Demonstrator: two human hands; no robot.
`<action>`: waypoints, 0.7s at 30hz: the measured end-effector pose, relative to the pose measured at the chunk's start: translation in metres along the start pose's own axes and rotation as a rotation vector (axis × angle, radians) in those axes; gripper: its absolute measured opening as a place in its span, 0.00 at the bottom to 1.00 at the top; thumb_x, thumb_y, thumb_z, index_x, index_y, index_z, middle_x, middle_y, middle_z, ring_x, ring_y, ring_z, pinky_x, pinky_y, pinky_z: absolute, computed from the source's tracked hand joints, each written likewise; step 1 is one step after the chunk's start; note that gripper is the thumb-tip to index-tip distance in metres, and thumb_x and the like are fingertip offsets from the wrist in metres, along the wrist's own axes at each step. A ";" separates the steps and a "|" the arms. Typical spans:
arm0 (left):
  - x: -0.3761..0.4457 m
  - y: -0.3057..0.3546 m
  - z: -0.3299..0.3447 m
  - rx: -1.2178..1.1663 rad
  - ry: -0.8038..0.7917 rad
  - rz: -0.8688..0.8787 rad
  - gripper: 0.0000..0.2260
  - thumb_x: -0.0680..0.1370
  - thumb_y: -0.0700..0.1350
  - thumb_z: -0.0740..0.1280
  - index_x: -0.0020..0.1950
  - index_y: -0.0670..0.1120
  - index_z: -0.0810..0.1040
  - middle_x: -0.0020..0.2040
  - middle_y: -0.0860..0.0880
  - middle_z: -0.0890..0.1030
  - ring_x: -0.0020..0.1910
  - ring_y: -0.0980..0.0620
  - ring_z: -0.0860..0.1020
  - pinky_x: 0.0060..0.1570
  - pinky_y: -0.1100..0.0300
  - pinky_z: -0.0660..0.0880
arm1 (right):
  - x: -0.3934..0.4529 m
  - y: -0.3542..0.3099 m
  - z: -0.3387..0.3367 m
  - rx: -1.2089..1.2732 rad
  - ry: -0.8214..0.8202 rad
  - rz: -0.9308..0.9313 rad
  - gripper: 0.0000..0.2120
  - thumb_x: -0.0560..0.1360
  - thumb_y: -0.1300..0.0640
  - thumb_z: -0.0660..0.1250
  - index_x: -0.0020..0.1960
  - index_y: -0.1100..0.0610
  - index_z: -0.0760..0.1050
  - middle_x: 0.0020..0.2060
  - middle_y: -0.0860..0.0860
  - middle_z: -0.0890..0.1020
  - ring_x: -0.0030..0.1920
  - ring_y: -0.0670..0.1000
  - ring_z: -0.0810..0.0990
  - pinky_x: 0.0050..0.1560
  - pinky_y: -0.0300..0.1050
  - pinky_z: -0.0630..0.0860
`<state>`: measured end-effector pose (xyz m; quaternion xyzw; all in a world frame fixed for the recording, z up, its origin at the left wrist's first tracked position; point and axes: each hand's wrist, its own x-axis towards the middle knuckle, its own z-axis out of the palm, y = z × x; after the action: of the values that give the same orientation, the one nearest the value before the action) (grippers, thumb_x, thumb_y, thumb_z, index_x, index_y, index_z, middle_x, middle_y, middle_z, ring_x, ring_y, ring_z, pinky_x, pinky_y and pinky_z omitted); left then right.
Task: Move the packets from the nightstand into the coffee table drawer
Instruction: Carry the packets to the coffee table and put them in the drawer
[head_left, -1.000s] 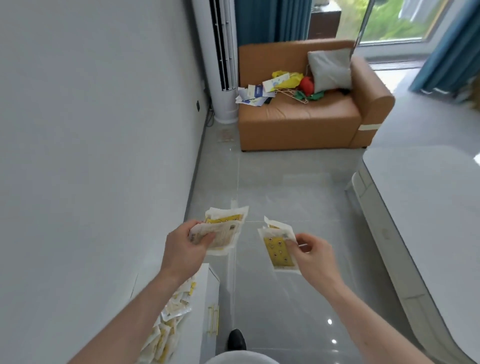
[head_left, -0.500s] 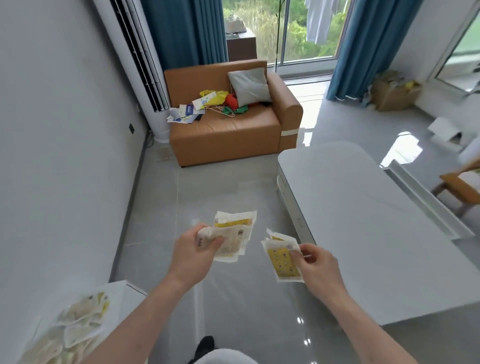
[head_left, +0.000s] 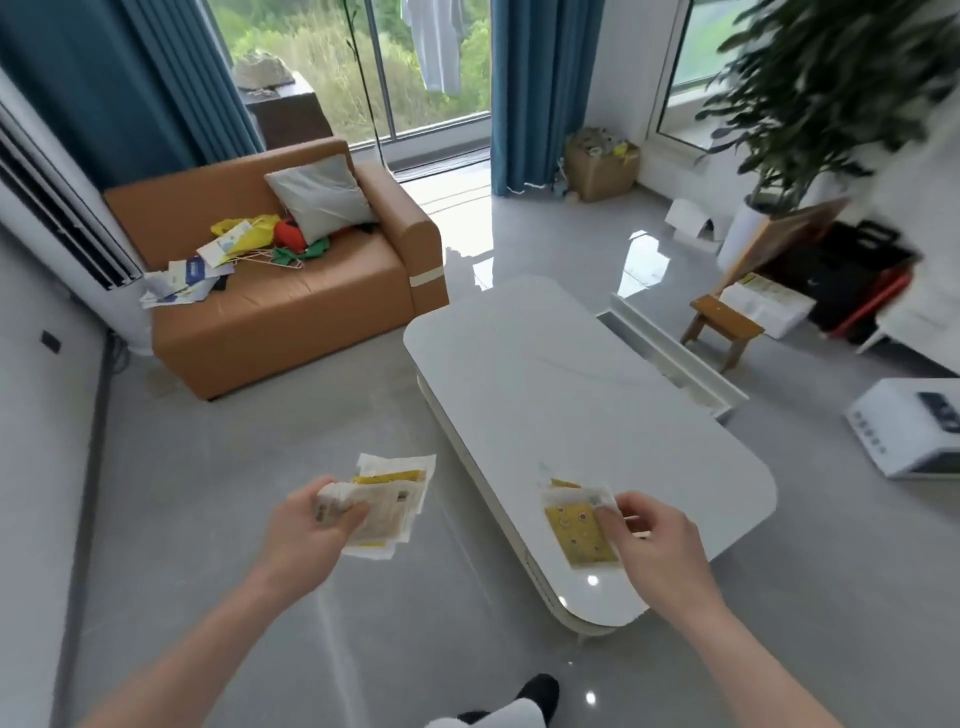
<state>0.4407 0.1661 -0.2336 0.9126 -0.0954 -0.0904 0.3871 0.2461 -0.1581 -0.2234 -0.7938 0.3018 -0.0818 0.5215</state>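
Both arms have swung rightward: left hand grips stacked packets, right hand pinches one packet.

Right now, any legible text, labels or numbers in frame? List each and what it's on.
None legible.
Packets in left hand, stack: printing blurred.
Yellow packet in right hand: pattern only, unreadable.
Papers on sofa: too small.
White appliance panel: blurred.
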 end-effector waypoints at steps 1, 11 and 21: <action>0.011 0.011 0.016 -0.015 -0.029 0.014 0.09 0.75 0.44 0.77 0.39 0.48 0.79 0.31 0.54 0.79 0.30 0.57 0.74 0.30 0.65 0.66 | 0.006 0.005 -0.014 0.001 0.021 0.017 0.11 0.80 0.48 0.70 0.40 0.50 0.82 0.36 0.43 0.85 0.41 0.41 0.82 0.40 0.37 0.75; 0.068 0.196 0.204 -0.233 -0.342 0.172 0.06 0.76 0.47 0.76 0.43 0.50 0.80 0.38 0.49 0.82 0.36 0.54 0.78 0.36 0.63 0.73 | 0.053 0.069 -0.153 0.031 0.252 0.116 0.15 0.79 0.53 0.71 0.33 0.49 0.78 0.29 0.43 0.80 0.31 0.41 0.76 0.32 0.35 0.69; 0.031 0.344 0.366 -0.289 -0.324 0.151 0.06 0.77 0.46 0.75 0.43 0.49 0.80 0.36 0.53 0.80 0.32 0.60 0.75 0.33 0.68 0.70 | 0.109 0.160 -0.331 0.041 0.252 0.097 0.08 0.80 0.53 0.70 0.44 0.52 0.84 0.38 0.45 0.87 0.41 0.46 0.85 0.40 0.37 0.77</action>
<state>0.3474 -0.3286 -0.2383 0.8116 -0.2103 -0.2195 0.4989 0.1234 -0.5208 -0.2374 -0.7509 0.4013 -0.1617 0.4989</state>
